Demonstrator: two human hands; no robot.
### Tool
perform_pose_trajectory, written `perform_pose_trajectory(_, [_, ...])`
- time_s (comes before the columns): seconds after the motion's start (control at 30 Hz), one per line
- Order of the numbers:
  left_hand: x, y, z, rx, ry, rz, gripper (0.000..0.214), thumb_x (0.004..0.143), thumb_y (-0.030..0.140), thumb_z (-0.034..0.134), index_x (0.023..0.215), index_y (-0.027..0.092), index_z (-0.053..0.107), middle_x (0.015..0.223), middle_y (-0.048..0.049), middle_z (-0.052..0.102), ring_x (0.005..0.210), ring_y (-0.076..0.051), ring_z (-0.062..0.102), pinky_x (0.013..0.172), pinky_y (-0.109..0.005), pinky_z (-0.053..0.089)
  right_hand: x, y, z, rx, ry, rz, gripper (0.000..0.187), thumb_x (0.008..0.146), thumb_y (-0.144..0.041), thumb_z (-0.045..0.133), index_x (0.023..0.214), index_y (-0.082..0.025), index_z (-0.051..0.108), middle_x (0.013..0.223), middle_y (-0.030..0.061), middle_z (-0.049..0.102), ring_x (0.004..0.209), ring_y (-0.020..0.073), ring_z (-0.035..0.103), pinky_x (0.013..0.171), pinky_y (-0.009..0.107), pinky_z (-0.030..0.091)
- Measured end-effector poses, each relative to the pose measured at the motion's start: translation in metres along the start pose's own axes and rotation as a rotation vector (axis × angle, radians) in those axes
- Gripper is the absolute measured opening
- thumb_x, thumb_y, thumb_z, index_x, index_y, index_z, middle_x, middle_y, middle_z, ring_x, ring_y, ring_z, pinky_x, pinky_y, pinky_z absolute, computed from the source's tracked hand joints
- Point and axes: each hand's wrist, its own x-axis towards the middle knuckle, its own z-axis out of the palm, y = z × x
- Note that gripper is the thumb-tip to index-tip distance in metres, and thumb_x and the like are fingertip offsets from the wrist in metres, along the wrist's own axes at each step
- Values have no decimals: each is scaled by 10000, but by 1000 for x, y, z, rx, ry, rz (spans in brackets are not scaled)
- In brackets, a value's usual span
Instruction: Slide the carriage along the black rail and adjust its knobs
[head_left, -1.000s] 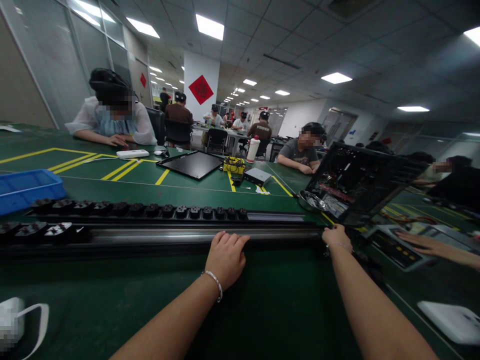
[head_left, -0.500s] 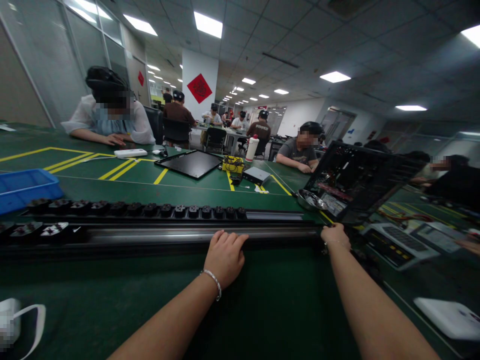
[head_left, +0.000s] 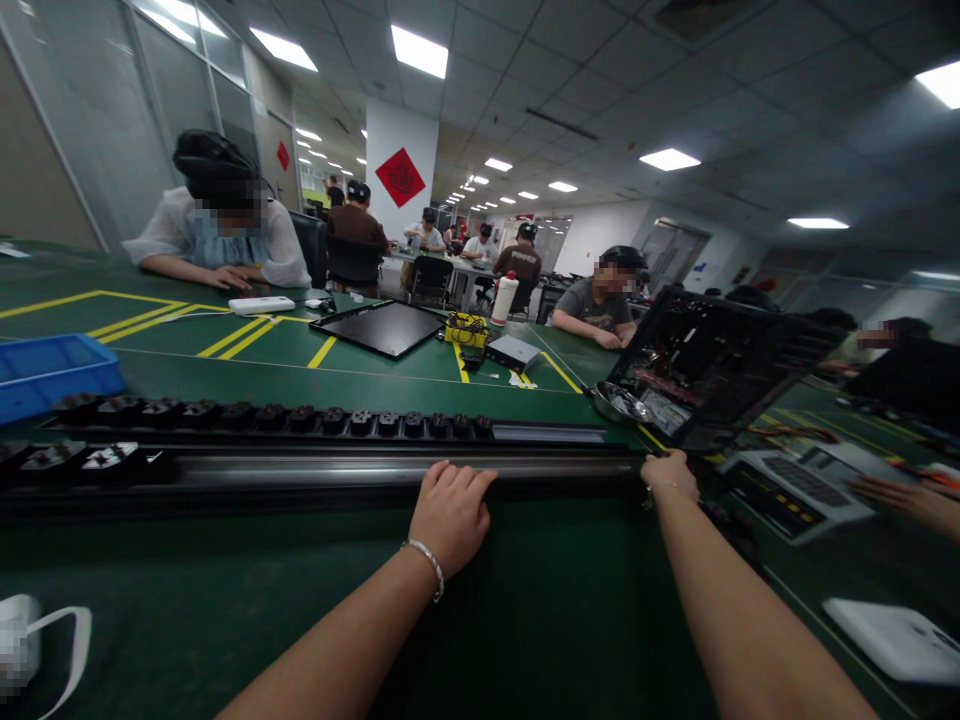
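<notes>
A long black power track point(head_left: 300, 468) with a grey metallic channel runs across the green table in front of me. Several black socket modules point(head_left: 111, 456) sit at its left end. My left hand point(head_left: 450, 515) is laid over the middle of the track, fingers bent across its top and closed on it; the thumb is hidden. At the track's right end, my right hand point(head_left: 671, 478) is closed around the end part, its fingertips mostly out of sight. Behind lies a second track point(head_left: 551, 433), lined with several socket modules point(head_left: 361, 422).
An open computer case point(head_left: 720, 365) stands at the right beside a metal bowl point(head_left: 624, 402). A blue bin point(head_left: 60, 370) is on the left, a flat black panel point(head_left: 382, 327) farther back. A grey-and-black device point(head_left: 784, 492) and a co-worker's hand point(head_left: 900, 500) are at right.
Both my hands stay in place on the track. At the right, a co-worker's hand has come farther left, beside the grey-and-black device.
</notes>
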Motion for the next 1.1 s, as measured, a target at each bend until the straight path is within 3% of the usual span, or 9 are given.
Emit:
perform_pose_trajectory(0.3, [0, 0, 1, -24, 10, 0, 362, 791, 208, 479, 1142, 283, 528, 960, -8, 613, 932, -176, 514, 1013, -392, 248, 2, -1, -1, 17, 3, 24, 423, 811, -395, 424, 1195, -218, 418, 1122, 196, 569, 1083, 329, 534, 808, 468, 461])
perform_pose_trajectory(0.5, [-1, -1, 3, -25, 23, 7, 364, 786, 197, 487, 1134, 293, 531, 952, 2, 614, 928, -168, 517, 1008, -388, 256, 6, 1, -3, 24, 28, 71, 483, 794, -374, 460, 1204, -130, 388, 1115, 257, 555, 1076, 354, 533, 808, 474, 454])
perform_pose_trajectory(0.93, [0, 0, 1, 38, 12, 1, 358, 791, 199, 466, 1131, 286, 538, 944, -1, 616, 915, -179, 515, 1009, -392, 256, 4, 3, -1, 6, 57, -14, 428, 811, -345, 427, 1200, -169, 408, 1104, 193, 561, 1052, 321, 541, 824, 432, 438])
perform_pose_trajectory(1.1, [0, 0, 0, 36, 4, 3, 354, 794, 202, 460, 1130, 283, 536, 949, -3, 619, 919, -178, 518, 1004, -396, 261, 1, 4, 2, 22, 102, -13, 501, 819, -287, 363, 1303, -162, 331, 1258, 229, 419, 1063, 322, 532, 805, 432, 438])
